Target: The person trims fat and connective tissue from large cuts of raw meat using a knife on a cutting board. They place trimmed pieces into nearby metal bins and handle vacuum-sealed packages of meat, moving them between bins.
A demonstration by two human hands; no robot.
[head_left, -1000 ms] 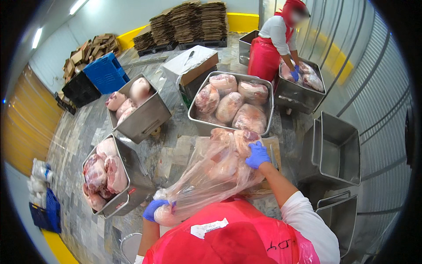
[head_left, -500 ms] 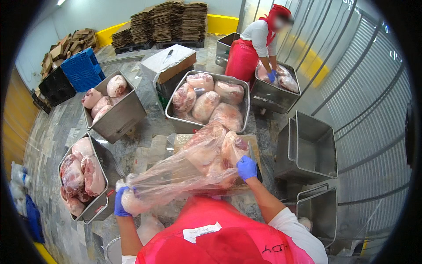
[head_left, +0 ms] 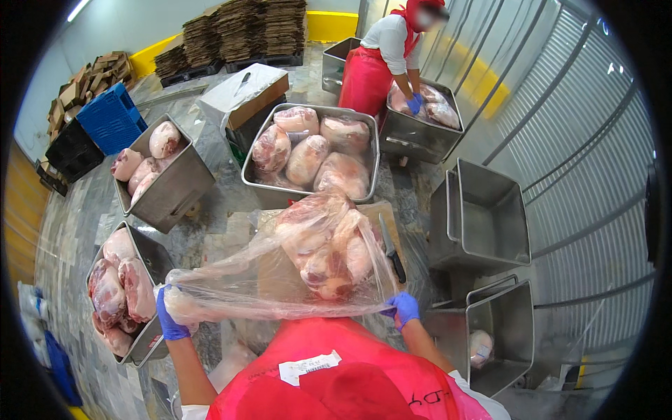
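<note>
Clear plastic wrap [head_left: 245, 290] stretches in front of me, gathered in my left hand [head_left: 171, 316], which is closed around its bunched end. My right hand [head_left: 402, 311] pinches the opposite edge of the wrap, low on the right. Several large raw cuts of meat [head_left: 325, 252], pale with red patches, lie heaped between my hands, partly under the film. Beneath them is a light tan cutting board [head_left: 269, 269]. A knife [head_left: 392, 252] with a black handle rests at the board's right side, apart from my right hand.
Beyond the board stands a metal tub [head_left: 252, 183] of wrapped meat. Two more meat-filled bins, one far [head_left: 189, 185] and one near [head_left: 161, 262], flank the left. At right are bare-bottomed bin [head_left: 493, 217] and a bin [head_left: 514, 343] holding one piece. A co-worker [head_left: 378, 56] handles meat behind.
My right hand has come down toward me and slightly right, drawing the wrap's edge off the meat. The left hand has shifted left. The knife is now uncovered, and the whole view has shifted.
</note>
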